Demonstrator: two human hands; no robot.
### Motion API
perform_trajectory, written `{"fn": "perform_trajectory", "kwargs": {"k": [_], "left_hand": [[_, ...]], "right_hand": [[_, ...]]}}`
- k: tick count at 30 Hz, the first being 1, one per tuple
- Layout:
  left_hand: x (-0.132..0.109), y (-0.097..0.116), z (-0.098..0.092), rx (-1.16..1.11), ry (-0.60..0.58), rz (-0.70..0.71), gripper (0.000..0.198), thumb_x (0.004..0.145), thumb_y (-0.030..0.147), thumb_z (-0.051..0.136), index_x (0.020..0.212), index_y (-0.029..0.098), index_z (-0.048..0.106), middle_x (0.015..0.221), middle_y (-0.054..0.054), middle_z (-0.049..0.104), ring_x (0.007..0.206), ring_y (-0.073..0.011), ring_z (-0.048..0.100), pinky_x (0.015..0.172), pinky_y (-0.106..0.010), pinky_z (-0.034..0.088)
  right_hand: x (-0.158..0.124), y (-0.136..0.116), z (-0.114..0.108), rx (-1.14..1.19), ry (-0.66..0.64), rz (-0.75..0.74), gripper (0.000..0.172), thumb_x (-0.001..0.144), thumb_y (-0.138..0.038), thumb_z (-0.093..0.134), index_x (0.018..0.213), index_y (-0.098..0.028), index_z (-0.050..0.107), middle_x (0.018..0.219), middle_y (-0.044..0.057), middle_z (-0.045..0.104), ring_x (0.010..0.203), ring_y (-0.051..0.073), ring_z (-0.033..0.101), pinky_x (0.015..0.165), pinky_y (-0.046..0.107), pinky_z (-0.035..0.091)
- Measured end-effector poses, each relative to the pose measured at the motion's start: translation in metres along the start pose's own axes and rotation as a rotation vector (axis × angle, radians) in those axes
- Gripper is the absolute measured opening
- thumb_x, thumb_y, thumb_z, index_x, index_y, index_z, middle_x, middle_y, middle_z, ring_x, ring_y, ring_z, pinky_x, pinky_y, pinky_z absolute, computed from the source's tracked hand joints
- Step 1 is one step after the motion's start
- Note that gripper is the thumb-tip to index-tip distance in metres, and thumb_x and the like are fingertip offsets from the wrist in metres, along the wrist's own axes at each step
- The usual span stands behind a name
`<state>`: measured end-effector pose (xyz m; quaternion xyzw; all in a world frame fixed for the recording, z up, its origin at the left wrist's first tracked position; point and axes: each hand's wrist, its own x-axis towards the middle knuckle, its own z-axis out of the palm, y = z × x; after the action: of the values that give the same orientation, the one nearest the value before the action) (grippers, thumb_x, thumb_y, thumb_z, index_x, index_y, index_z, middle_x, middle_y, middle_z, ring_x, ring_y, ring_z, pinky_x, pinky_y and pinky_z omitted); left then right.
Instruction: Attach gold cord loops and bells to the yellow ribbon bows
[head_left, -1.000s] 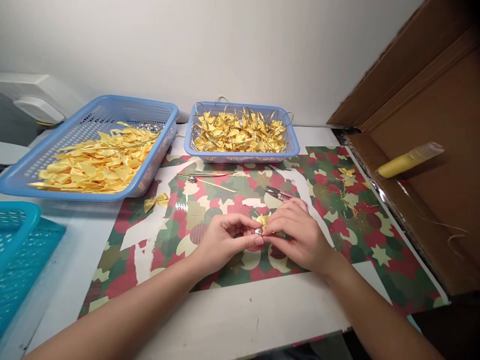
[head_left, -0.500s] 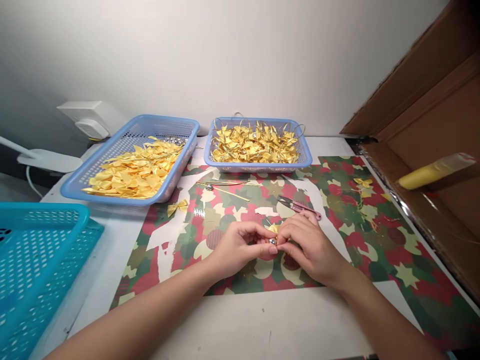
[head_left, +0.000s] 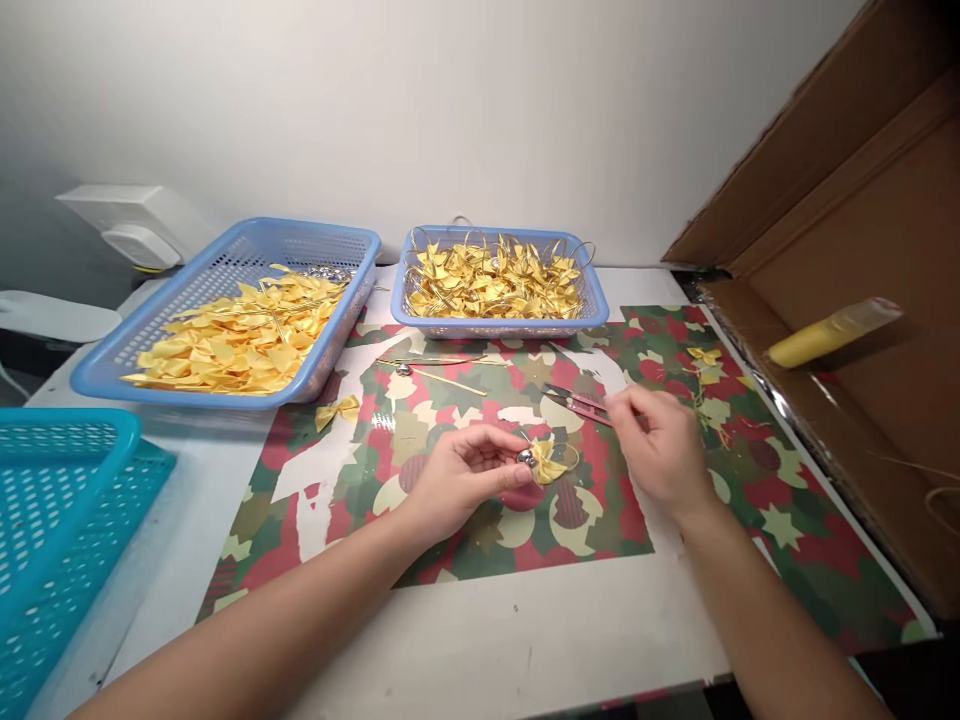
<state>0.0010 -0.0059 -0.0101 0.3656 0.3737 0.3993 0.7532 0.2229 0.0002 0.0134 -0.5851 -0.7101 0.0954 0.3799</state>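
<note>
Notes one change over the last second: right hand [head_left: 664, 450] off the bow [head_left: 548, 464] and over at the scissors [head_left: 577, 402], fingers curled about the handle end; cannot tell firmness of that hold. Leaves the bow to the left hand [head_left: 463, 480] alone, pinched between thumb and fingers with one silver bell [head_left: 526, 457], gold loop exposed. Places the bow just over the middle of the patterned mat [head_left: 611, 525], the scissors on the mat, farther back and to the right.

Counts two separate bows: one on the mat's left part [head_left: 337, 411], one on the mat's far right part [head_left: 705, 357]. Counts one loose bell [head_left: 404, 369] and a few gold cords [head_left: 450, 382], exact number unclear, towards the mat's back. Counts two blue baskets: larger [head_left: 210, 400] left of the mat, smaller [head_left: 499, 329] at the mat's back edge, both heaped with bows beyond counting. Adds at least one teal basket [head_left: 75, 420], left of the mat, and one yellow tube [head_left: 817, 335], right of the mat.
</note>
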Motion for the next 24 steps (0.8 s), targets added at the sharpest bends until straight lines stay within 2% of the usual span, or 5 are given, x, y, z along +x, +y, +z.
{"fn": "perform_trajectory", "kwargs": {"k": [5, 7, 11, 15, 24], "left_hand": [[-0.001, -0.002, 0.001, 0.055, -0.037, 0.061, 0.02, 0.068, 0.018, 0.083, 0.083, 0.017, 0.07, 0.076, 0.001, 0.071, 0.07, -0.0095, 0.067, 0.066, -0.019, 0.056], [-0.001, -0.002, 0.0, 0.079, -0.049, 0.086, 0.02, 0.073, 0.022, 0.08, 0.091, 0.02, 0.071, 0.079, 0.001, 0.071, 0.074, -0.0098, 0.067, 0.069, -0.02, 0.055], [0.001, -0.006, -0.003, 0.129, 0.007, 0.154, 0.018, 0.086, 0.033, 0.069, 0.1, 0.023, 0.073, 0.082, 0.0, 0.07, 0.078, -0.0096, 0.065, 0.072, -0.019, 0.051], [0.004, -0.01, -0.004, 0.085, 0.078, 0.166, 0.021, 0.087, 0.04, 0.066, 0.097, 0.023, 0.073, 0.076, 0.0, 0.068, 0.076, -0.0096, 0.062, 0.072, -0.02, 0.049], [0.006, -0.007, -0.002, -0.009, 0.133, 0.126, 0.029, 0.081, 0.045, 0.071, 0.098, 0.021, 0.072, 0.079, -0.001, 0.069, 0.072, -0.0101, 0.058, 0.069, -0.022, 0.048]], "right_hand": [[-0.013, -0.023, 0.011, 0.257, -0.216, 0.006, 0.004, 0.087, -0.023, 0.064, 0.089, -0.024, 0.066, 0.082, -0.001, 0.071, 0.075, 0.017, 0.062, 0.073, 0.031, 0.044], [-0.014, -0.025, 0.015, 0.265, -0.237, 0.026, 0.013, 0.087, -0.022, 0.063, 0.1, -0.024, 0.066, 0.091, 0.001, 0.072, 0.083, 0.019, 0.063, 0.074, 0.032, 0.046], [-0.015, -0.021, 0.025, 0.044, -0.229, 0.032, 0.001, 0.083, -0.023, 0.067, 0.084, -0.022, 0.066, 0.087, 0.003, 0.071, 0.09, 0.023, 0.061, 0.082, 0.038, 0.041], [-0.02, -0.025, 0.036, -0.125, -0.304, -0.011, 0.01, 0.085, -0.024, 0.066, 0.075, -0.021, 0.063, 0.085, 0.001, 0.07, 0.087, 0.022, 0.059, 0.084, 0.04, 0.033], [-0.022, -0.027, 0.036, -0.148, -0.321, 0.005, 0.01, 0.09, -0.017, 0.059, 0.08, -0.02, 0.06, 0.09, 0.001, 0.07, 0.089, 0.021, 0.058, 0.08, 0.036, 0.028]]}}
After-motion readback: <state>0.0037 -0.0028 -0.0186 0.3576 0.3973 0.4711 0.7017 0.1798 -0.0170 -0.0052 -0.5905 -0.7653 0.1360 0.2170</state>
